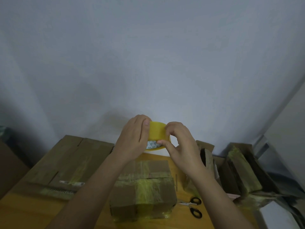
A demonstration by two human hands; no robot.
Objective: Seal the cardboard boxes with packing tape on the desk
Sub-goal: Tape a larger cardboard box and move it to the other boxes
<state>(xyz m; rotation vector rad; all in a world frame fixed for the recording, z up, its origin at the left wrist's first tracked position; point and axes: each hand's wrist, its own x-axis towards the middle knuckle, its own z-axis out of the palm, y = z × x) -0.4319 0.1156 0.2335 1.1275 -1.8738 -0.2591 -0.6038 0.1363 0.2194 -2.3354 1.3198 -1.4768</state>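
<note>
A yellow roll of packing tape [157, 131] is held up above the desk, in front of the wall. My left hand [132, 139] grips its left side, thumb on the outer face. My right hand [180, 142] pinches the roll's right edge, fingertips curled on the tape surface. Below my arms a small closed cardboard box [145, 192] sits on the orange desk [24, 210], with yellowish tape strips crossing its top and front.
A large flattened cardboard box [69, 161] lies at the left. Black-handled scissors [194, 206] rest right of the small box. More cardboard boxes [239, 172] with tape stand at the right, near the wall corner. A white sheet [277, 217] lies at the lower right.
</note>
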